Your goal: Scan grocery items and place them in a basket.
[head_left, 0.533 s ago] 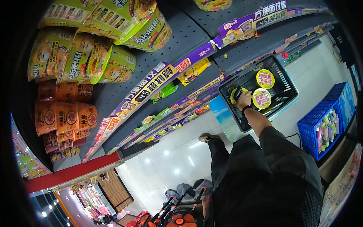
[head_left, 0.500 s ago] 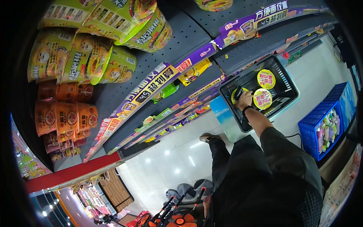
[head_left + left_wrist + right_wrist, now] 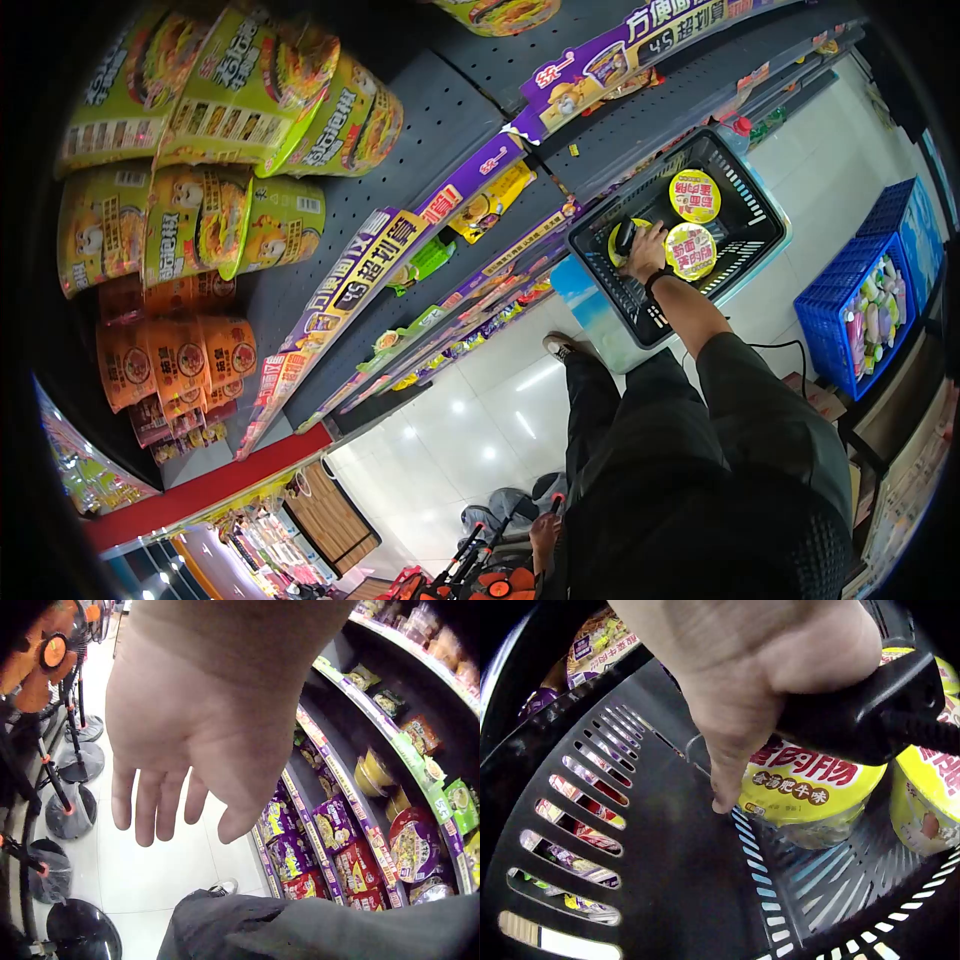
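Note:
My right hand (image 3: 646,253) reaches into a black shopping basket (image 3: 775,225) and grips a black object (image 3: 855,712) with a ribbed part; its exact kind I cannot tell. The object overlaps a yellow-lidded instant noodle cup (image 3: 810,791) in the right wrist view. My right thumb points down beside that cup; the other fingers are hidden there. Two more noodle cups, a farther one (image 3: 695,195) and a nearer one (image 3: 690,250), stand lid up in the basket. My left hand (image 3: 195,742) hangs at my side, fingers loosely extended, holding nothing.
The basket sits on a blue-and-white box (image 3: 590,300). Shelves with green noodle tubs (image 3: 200,220) and orange cups (image 3: 180,355) curve along the left. A blue crate (image 3: 840,350) of packets stands at the right. Floor fans (image 3: 49,656) stand beside my left hand.
The head view has shifted and tilted slightly. My right hand stays in the basket with the black object, its fingers showing a little more. More of my left hand shows at the bottom.

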Tool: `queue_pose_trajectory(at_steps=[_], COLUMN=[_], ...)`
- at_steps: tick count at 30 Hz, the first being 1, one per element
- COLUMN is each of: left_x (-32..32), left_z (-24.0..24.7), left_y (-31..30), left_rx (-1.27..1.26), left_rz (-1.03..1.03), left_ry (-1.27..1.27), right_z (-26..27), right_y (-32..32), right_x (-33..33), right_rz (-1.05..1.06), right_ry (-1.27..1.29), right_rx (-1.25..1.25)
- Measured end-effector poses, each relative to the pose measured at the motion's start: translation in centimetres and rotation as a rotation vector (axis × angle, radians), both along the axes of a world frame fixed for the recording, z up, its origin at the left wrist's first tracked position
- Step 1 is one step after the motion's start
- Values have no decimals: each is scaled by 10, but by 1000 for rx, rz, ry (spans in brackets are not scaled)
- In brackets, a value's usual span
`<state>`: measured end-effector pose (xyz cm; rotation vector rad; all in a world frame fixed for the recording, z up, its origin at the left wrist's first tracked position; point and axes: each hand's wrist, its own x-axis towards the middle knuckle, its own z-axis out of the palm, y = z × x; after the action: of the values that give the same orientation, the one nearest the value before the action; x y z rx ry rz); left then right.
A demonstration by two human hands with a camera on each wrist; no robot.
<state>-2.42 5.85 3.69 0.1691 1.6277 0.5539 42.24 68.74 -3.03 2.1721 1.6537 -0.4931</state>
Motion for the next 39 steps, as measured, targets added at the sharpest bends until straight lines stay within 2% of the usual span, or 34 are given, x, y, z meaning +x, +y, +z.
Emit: queue_pose_trajectory(at_steps=[1,4,7,8,12,14,15,17,18,21,22,23,24,25,26,28,29,31,32,34,35,36,38,39], left_x=[3,-15,-19,-20,-4,12,-3,-28,-23,-32,-37,-32,-13,28,19,1,5,16,17,-4,-7,-11,-1,2], left_z=[8,-2,-9,-5,22,74,59,28,28,28,24,49,67,96,83,53,58,67,58,6,5,5,5,5], left_y=[9,16,49,55,82,134,128,121,116,103,97,99,118,163,156,143,143,142,133,86,84,81,86,88], left_rx=[-34,-58,-25,-22,-11,68,72,606,375,289,453,452,209,-34,-35,295,291,194,188,134,107,98,68,37], left_rz=[171,177,116,93,26,-489,-491,-871,-618,-593,-611,-615,-560,-501,-505,-670,-672,-476,-479,-227,-100,-168,-152,-141], left_ry=[-50,-163,-106,-76,-8,382,380,439,338,337,268,268,307,344,344,277,281,220,222,89,24,108,114,123], right_z=[2,6,17,5,22,14,7,-4,10,2,-10,-11,-7,-3,0,9,11,13,20,23,17,12,-21,-15], right_y=[-1,-1,-1,-2,-3,-1,1,5,4,-10,-11,-11,-10,-8,-4,0,1,9,12,20,22,23,22,21], right_x=[1,2,4,6,17,28,33,40,43,38,40,40,39,36,33,19,10,-4,-8,-13,-14,-17,-19,-19], right_rz=[-7,-120,-191,-187,-163,-195,-197,-235,-299,-351,-358,-362,-353,-343,-352,-376,-395,-425,-440,-421,-424,-430,-424,-419], right_ry=[1,42,123,133,78,273,270,322,393,397,413,413,402,391,419,362,308,297,218,104,107,51,-33,-35], right_rx=[0,51,84,110,150,152,156,231,175,252,247,246,257,269,277,296,312,253,193,97,91,93,158,160])
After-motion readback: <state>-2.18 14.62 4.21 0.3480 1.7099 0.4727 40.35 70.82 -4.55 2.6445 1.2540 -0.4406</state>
